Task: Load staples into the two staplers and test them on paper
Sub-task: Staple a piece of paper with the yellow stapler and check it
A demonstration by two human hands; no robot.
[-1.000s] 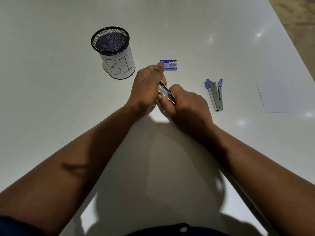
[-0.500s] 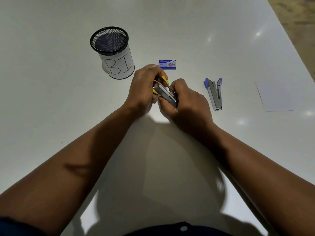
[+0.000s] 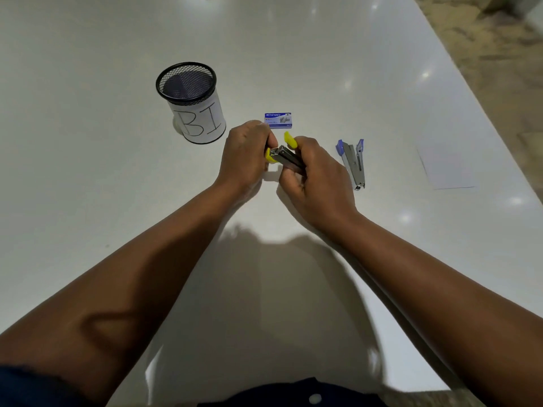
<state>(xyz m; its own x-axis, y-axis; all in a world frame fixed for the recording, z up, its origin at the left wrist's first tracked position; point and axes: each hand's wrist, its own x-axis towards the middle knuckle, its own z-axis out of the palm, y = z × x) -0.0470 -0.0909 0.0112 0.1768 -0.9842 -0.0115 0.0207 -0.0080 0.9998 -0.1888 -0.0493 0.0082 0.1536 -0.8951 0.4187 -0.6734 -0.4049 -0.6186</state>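
A small metal stapler with yellow tips (image 3: 286,155) is held between both hands just above the white table. My left hand (image 3: 246,155) curls its fingers round the stapler's near-left end. My right hand (image 3: 316,177) grips its body from the right, and one yellow tip sticks up above the fingers. A second stapler with purple tips (image 3: 354,163) lies on the table to the right, its arms spread apart. A blue box of staples (image 3: 278,120) sits just beyond my hands. A white sheet of paper (image 3: 448,168) lies at the far right.
A black mesh pen cup (image 3: 191,101) with a white label marked "BI" stands to the left behind my hands. The table's right edge (image 3: 482,92) runs diagonally, with patterned floor beyond it.
My left hand has drawn back from the staple box side toward the stapler's end. The stapler has turned so both yellow tips show, and my hands sit slightly lower.
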